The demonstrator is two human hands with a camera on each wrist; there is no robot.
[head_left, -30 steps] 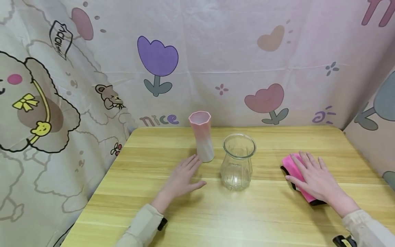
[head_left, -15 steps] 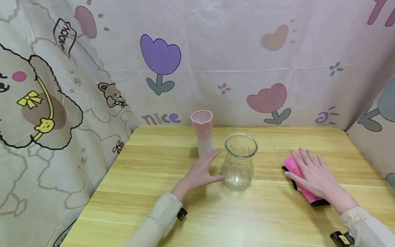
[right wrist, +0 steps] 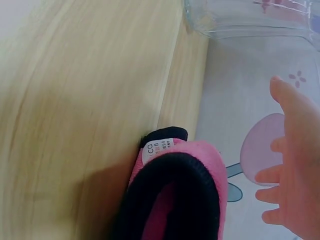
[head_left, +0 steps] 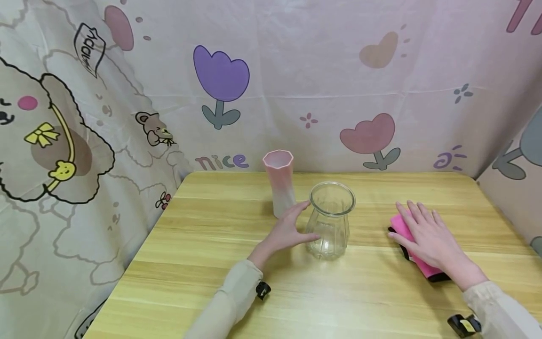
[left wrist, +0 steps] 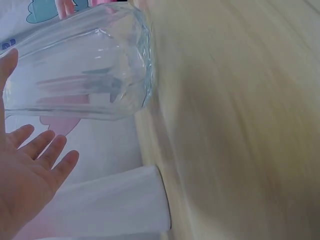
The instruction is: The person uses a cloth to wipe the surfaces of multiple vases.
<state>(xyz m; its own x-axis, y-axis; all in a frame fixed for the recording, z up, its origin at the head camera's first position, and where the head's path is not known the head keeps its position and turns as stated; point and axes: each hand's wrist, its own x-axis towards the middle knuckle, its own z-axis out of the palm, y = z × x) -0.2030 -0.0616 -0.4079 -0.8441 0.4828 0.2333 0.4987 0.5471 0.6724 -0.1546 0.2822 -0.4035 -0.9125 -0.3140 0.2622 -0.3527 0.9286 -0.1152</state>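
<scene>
A clear glass vase (head_left: 328, 235) with a flared rim stands upright mid-table. Around its left side reaches my left hand (head_left: 287, 231), thumb in front and fingers toward the back. The left wrist view shows these fingers (left wrist: 45, 150) spread and straight, beside the vase wall (left wrist: 85, 75). Behind the hand stands a tall pink-to-white vase (head_left: 281, 188), its lower part partly covered. On the right, my right hand (head_left: 429, 238) is spread flat over a folded pink cloth (head_left: 427, 269) with black edging. In the right wrist view the hand (right wrist: 295, 170) is above the cloth (right wrist: 215, 165), which carries a white label.
The wooden table (head_left: 190, 263) holds both vases and the cloth. A printed fabric backdrop (head_left: 288, 56) rises along the table's back edge, with more fabric (head_left: 84, 226) on the left side. Black cameras (head_left: 263, 290) sit at the wrists.
My left hand has moved right from beside the pink vase to the glass vase, its thumb and fingers spread apart. The right hand stays over the cloth, nearly still.
</scene>
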